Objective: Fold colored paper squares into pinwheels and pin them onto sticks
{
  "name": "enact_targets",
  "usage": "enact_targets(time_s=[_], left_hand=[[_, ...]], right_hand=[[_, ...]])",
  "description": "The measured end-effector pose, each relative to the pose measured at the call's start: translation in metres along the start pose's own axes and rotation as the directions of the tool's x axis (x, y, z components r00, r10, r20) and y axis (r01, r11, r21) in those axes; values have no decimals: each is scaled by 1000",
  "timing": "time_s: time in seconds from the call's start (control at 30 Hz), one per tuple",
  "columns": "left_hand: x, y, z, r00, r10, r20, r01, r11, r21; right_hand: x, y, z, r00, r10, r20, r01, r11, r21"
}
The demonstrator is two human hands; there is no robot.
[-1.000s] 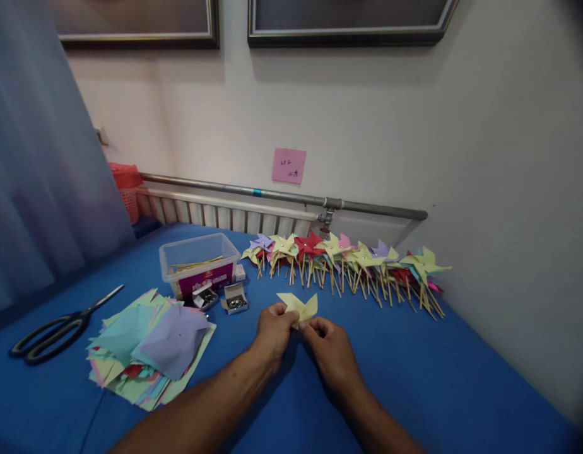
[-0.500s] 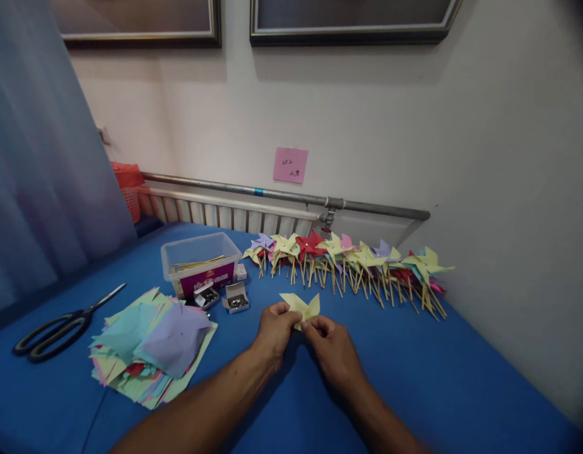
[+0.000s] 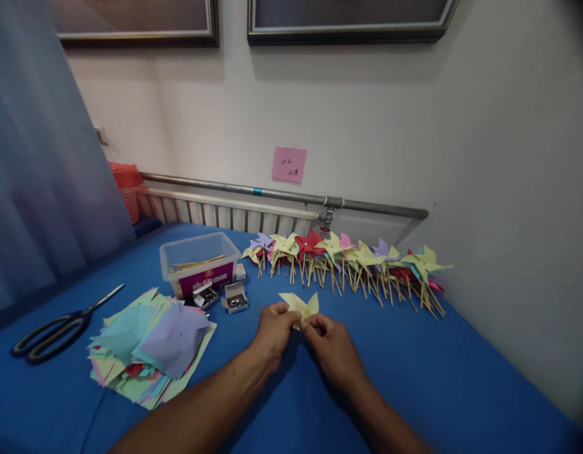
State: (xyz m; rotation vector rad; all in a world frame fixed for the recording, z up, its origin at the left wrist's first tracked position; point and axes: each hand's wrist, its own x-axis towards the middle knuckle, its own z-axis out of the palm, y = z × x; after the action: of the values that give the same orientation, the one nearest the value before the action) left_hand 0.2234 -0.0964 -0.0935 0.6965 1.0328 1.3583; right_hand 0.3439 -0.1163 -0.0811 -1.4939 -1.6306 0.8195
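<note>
One yellow paper piece (image 3: 301,306), one pair of scissors (image 3: 55,326), one clear tub (image 3: 199,263), two small open boxes (image 3: 235,297) and one heap of coloured squares (image 3: 152,345) lie on the blue table (image 3: 438,378); the pinwheels (image 3: 348,258) along the white wall overlap too much to count. The left hand (image 3: 272,331) and right hand (image 3: 332,350) both pinch the yellow piece's lower edge, fingertips closed on it, just above the table.

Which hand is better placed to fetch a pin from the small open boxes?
Left. The left hand lies nearer the open pin boxes, which sit on its side; the right hand could keep pinching the yellow paper pinwheel.
</note>
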Motion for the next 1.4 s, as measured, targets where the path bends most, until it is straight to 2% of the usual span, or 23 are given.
enact_targets(time_s=[0.1,0.17,0.2,0.23,0.3,0.33,0.4,0.5,0.67,1.03,1.4], left_hand=[[1,0,-1,1000,-19,4,19,999,-30],[1,2,-2,999,-35,22,36,999,-40],[1,2,-2,999,-39,36,41,998,-42],[0,2,-2,998,-38,51,41,998,-43],[0,2,-1,996,-33,78,35,999,-28],[0,2,-1,996,-30,82,31,999,-12],[-1,1,0,997,-28,76,27,999,22],[-1,0,0,996,-36,77,33,998,50],[-3,1,1,994,-52,94,45,996,83],[-4,3,1,993,-40,110,31,996,80],[-1,-2,1,994,-42,102,27,989,145]], right_hand=[[2,1,-3,991,1,-136,6,999,51],[6,2,-5,968,33,-247,9,986,169],[8,3,-6,967,59,-249,7,967,256],[10,4,-7,976,83,-203,-6,936,352],[12,8,-6,995,94,-13,-75,855,513],[13,10,-5,994,88,71,-113,819,562],[14,15,-2,986,78,148,-153,781,605],[15,23,3,988,85,125,-144,785,602],[18,32,4,993,100,66,-120,847,518],[11,17,3,991,127,-33,-100,897,430],[10,11,2,991,121,-52,-91,913,397]])
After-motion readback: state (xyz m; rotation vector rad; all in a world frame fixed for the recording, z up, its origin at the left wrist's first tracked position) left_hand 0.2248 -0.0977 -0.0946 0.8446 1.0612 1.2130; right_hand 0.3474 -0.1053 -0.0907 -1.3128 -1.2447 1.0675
